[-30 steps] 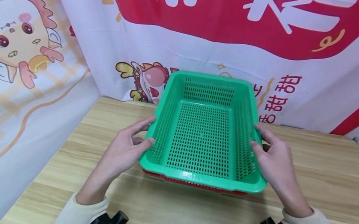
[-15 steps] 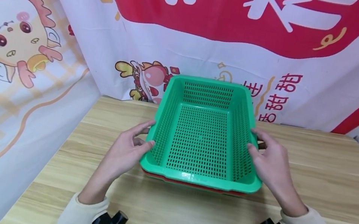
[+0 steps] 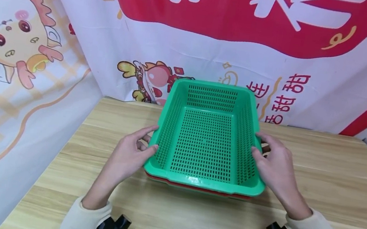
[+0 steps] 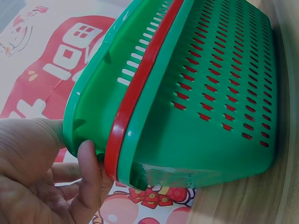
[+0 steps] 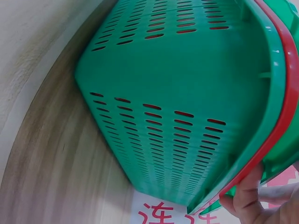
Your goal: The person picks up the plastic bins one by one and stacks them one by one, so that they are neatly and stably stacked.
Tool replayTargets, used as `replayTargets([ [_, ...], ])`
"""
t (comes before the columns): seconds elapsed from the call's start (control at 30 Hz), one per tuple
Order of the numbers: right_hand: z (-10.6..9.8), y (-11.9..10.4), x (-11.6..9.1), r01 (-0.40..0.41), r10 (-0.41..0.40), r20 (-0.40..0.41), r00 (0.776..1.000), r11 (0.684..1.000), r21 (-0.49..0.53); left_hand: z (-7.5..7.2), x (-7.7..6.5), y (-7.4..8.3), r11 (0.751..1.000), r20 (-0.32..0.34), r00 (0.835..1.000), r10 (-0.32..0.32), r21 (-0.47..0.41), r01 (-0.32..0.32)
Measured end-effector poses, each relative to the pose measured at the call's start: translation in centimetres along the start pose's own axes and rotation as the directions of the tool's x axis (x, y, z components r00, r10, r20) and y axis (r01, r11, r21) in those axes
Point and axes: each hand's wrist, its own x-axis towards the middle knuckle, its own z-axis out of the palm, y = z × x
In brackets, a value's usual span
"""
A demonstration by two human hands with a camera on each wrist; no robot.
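Observation:
A green perforated plastic basket (image 3: 192,180) sits nested on top of a stack in the head view, its inside facing up. Below its rim shows the rim of a red basket (image 4: 122,126), which in turn is nested in a lower green basket (image 4: 163,144). My left hand (image 3: 129,153) holds the top basket's left rim, thumb over the edge and fingers outside. Across from it, my right hand (image 3: 276,161) grips the right rim the same way. In the right wrist view the right fingers (image 5: 247,198) curl under the top rim, right at the red one.
The stack stands on a wood-grain table (image 3: 190,223). Close behind it hangs a white and red printed cloth (image 3: 219,53). Another printed cloth (image 3: 20,108) lines the left side.
The top green basket has sunk lower into the stack and shifted slightly left at its right side. Both hands have moved with it, the right one a little down and left.

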Motion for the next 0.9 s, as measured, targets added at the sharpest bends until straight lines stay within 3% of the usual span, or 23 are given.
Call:
replayTargets([
  [0.37, -0.1, 0.0, 0.2, 0.014, -0.014, 0.012, 1.000, 0.999, -0.039, 0.1, 0.1, -0.5, 1.000, 0.005, 1.000, 0.023, 0.018, -0.023],
  [0.9, 0.8, 0.8, -0.1, 0.042, -0.041, 0.021, 0.999, 0.998, -0.039, 0.7, 0.2, -1.2, 0.999, -0.003, 1.000, -0.001, 0.047, 0.001],
])
